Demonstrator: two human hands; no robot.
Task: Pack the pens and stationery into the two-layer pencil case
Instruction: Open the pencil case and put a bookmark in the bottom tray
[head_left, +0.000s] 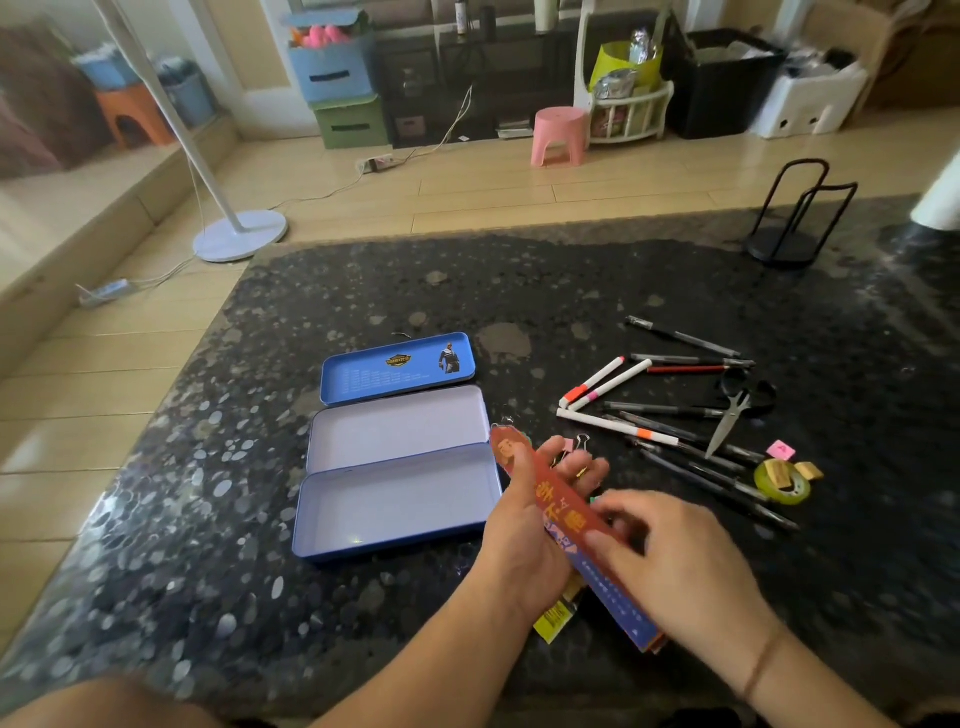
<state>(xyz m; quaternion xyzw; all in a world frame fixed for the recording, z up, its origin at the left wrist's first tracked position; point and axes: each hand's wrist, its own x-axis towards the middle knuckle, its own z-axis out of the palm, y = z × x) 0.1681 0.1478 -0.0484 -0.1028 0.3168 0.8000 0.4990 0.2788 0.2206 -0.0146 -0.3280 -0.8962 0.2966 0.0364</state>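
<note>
**Blue tin open, nothing packed yet**

Blue pencil case lies open on the bench, both trays bare; separate blue lid/tray sits just behind it. Task barely begun, by my read. Pens, scissors, tape roll & erasers all lie loose, right of case, well apart from both hands. Left hand and right hand together grip a bundle of long red/blue bookmarks, fingers closed round it, held just right of the case's near tray. Bundle probably goes in first; everything else is left.
</note>
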